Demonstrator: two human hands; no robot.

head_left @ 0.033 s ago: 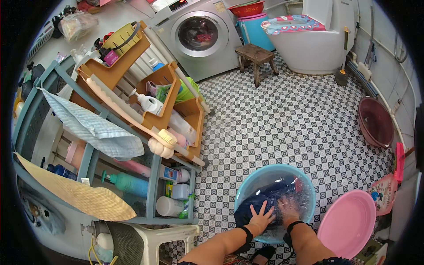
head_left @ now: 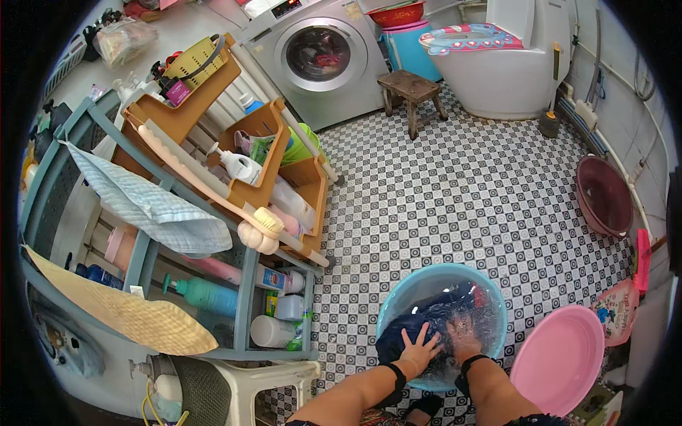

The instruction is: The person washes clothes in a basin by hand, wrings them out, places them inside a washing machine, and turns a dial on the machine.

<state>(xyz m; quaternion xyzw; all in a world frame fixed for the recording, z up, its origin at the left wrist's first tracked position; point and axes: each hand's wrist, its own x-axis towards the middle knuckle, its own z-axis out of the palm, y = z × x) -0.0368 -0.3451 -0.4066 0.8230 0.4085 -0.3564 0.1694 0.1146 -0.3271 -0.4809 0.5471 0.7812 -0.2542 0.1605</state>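
A light-blue basin [head_left: 383,305] of water stands on the floor before me, with a dark navy garment [head_left: 444,305] soaking in it. A small reddish patch shows near the garment's far right end. My left hand [head_left: 419,349] lies on the wet cloth, its fingers spread and gripping nothing. Beside it, my right hand [head_left: 463,337] is dipped into the water against the cloth. Its fingers look stretched apart, though water and glare blur their tips. Dark bands circle both my wrists.
A pink basin [head_left: 561,362] leans close on the right, and a maroon basin [head_left: 604,195] rests by the wall. Shelving [head_left: 249,305] with bottles and a white stool [head_left: 249,376] stand left. A wooden stool [head_left: 412,89], washing machine [head_left: 320,60] and toilet [head_left: 490,78] are farther off.
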